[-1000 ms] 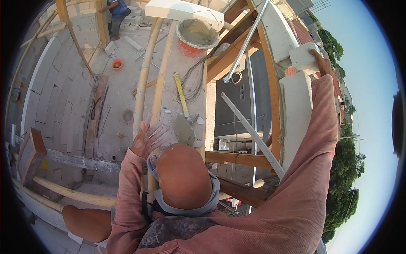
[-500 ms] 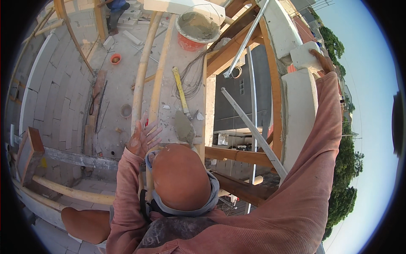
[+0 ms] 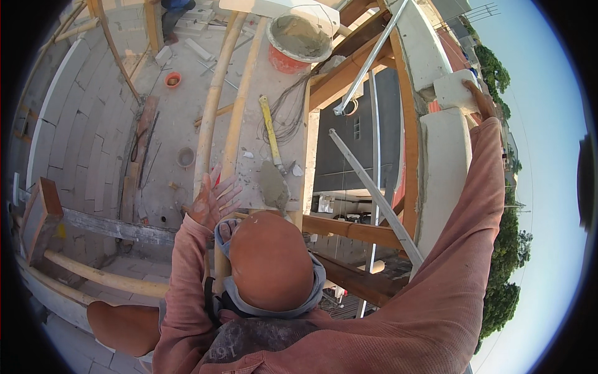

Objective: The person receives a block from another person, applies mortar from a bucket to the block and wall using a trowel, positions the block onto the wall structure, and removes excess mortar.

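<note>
The right hand [image 3: 482,102] clasps the pale block [image 3: 453,91] by its edge, seemingly steadying it; the left hand [image 3: 209,203] is splayed, empty.

Block wall [image 3: 78,128] at left, dusty floor [image 3: 169,134] upper centre-left, trees [image 3: 503,268] lower right, blue daylit sky [image 3: 551,199] far right

The person wears a dusty-pink, finely ribbed top [image 3: 398,333], its long sleeves [image 3: 464,212] ending near the left hand [image 3: 212,202] and right hand [image 3: 478,100]. A dark patch [image 3: 265,340] with pale print marks the front; grey-blue cloth [image 3: 274,308] rings one knee [image 3: 271,262].
</note>
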Action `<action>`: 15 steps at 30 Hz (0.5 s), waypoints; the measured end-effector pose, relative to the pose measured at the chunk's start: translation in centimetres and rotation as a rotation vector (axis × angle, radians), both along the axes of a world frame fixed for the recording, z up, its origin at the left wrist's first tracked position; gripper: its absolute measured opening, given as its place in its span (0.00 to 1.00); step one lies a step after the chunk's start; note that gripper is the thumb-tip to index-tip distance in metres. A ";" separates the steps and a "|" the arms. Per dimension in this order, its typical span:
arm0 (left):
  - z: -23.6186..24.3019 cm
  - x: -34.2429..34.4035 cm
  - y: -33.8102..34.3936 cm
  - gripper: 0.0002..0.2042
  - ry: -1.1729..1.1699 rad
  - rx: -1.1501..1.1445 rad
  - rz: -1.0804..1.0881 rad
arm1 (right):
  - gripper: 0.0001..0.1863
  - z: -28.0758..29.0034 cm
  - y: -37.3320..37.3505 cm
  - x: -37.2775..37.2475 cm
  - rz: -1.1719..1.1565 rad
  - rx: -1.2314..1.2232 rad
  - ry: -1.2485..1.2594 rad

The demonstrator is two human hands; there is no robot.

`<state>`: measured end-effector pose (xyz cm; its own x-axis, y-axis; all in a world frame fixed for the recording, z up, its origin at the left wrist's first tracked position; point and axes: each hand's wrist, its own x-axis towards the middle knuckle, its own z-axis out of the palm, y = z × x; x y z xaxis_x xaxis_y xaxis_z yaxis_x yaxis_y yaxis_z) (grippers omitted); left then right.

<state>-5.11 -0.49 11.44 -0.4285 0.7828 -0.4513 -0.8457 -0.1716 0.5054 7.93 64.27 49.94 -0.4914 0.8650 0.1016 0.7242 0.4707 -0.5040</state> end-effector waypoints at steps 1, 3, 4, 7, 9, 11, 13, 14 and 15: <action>0.2 0.0 0.1 0.46 0.003 -0.006 -0.010 | 0.51 0.1 0.5 0.2 0.001 0.047 -0.013; 0.3 -0.1 0.4 0.47 0.006 -0.009 -0.022 | 0.52 0.3 1.4 0.7 -0.001 0.098 -0.027; 0.3 -0.2 0.3 0.47 0.013 -0.005 -0.027 | 0.49 0.1 1.7 0.7 0.013 0.163 -0.012; 0.3 -0.2 -0.3 0.47 0.023 -0.011 -0.016 | 0.50 -0.7 1.1 0.3 0.008 0.290 0.013; 0.5 -0.3 -0.5 0.47 0.028 -0.015 0.002 | 0.52 0.1 0.3 -0.1 -0.009 0.357 0.024; 0.4 -0.4 -0.5 0.50 0.063 -0.037 0.009 | 0.51 1.9 0.0 -0.1 -0.035 0.353 0.100; 0.6 -0.7 -0.8 0.50 0.055 -0.045 0.038 | 0.48 3.7 -1.3 -1.0 0.027 0.457 0.144; 1.0 -0.7 -1.2 0.51 0.054 -0.054 0.066 | 0.47 4.2 -2.7 -1.7 0.071 0.489 0.151; 1.3 -0.8 -1.0 0.51 0.045 -0.078 0.089 | 0.46 4.7 -4.5 -2.3 0.118 0.520 0.159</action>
